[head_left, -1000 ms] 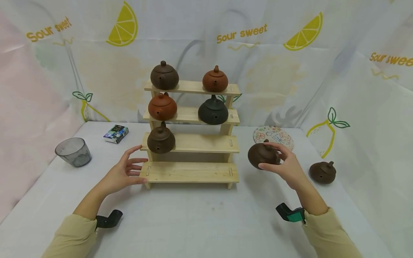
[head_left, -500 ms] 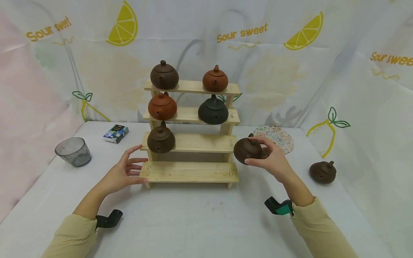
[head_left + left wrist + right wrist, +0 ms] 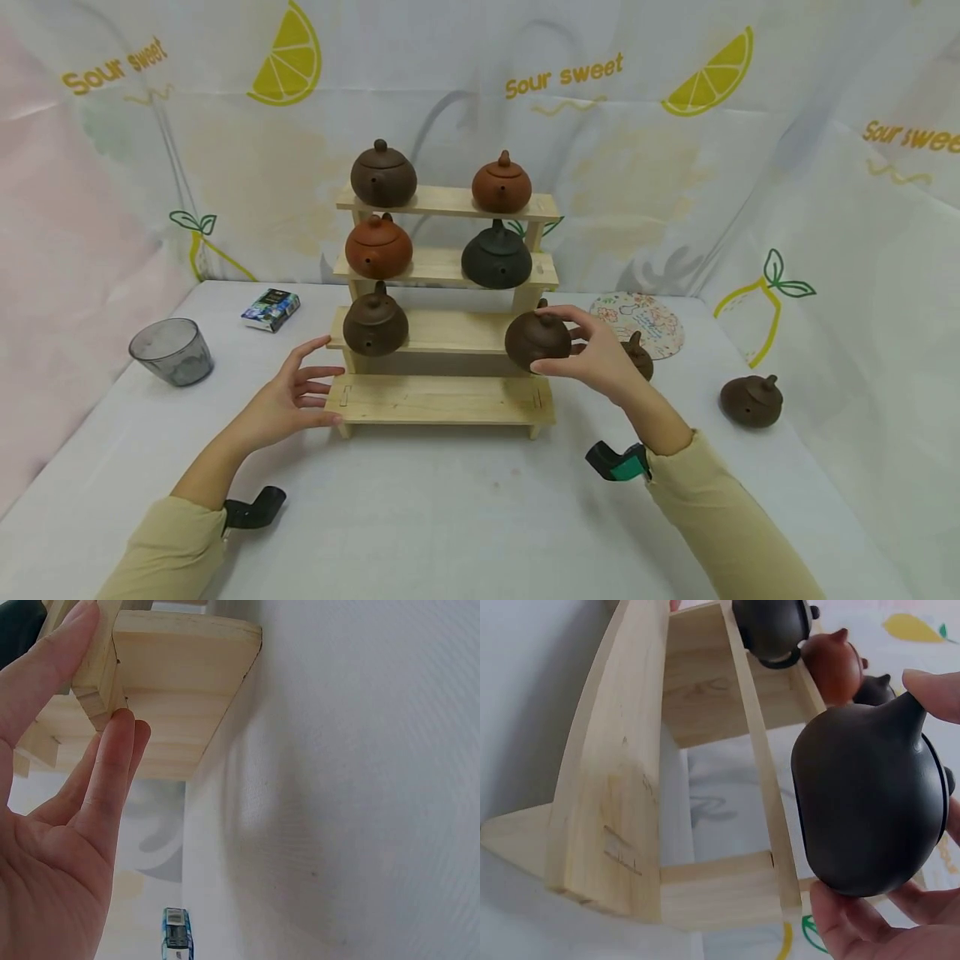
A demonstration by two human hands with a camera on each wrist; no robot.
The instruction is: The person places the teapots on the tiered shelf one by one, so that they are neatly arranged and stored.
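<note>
My right hand [image 3: 592, 350] grips a dark brown teapot [image 3: 536, 340] at the right end of the third step down of a light wooden stepped stand [image 3: 442, 404]. In the right wrist view the thumb is at the spout of this teapot [image 3: 870, 810], with the other fingers under and behind it. My left hand [image 3: 281, 400] touches the left ends of the two lower steps, its fingers spread; the left wrist view shows its fingertips against the board edge. A brown teapot [image 3: 374, 323] sits at the left of the third step. An orange teapot [image 3: 378, 247] and a dark green teapot [image 3: 497, 257] share the step above.
On the top step sit a brown teapot [image 3: 383, 177] and a red-brown teapot [image 3: 502, 185]. To the right are a partly hidden teapot [image 3: 638, 356], another brown teapot [image 3: 752, 402] and a patterned round mat [image 3: 645, 317]. At left stand a glass bowl [image 3: 172, 352] and small box [image 3: 271, 310].
My right hand has carried the teapot leftward from beside the stand to the third step's right end. A teapot hidden behind that hand now shows. The left hand has stayed put.
</note>
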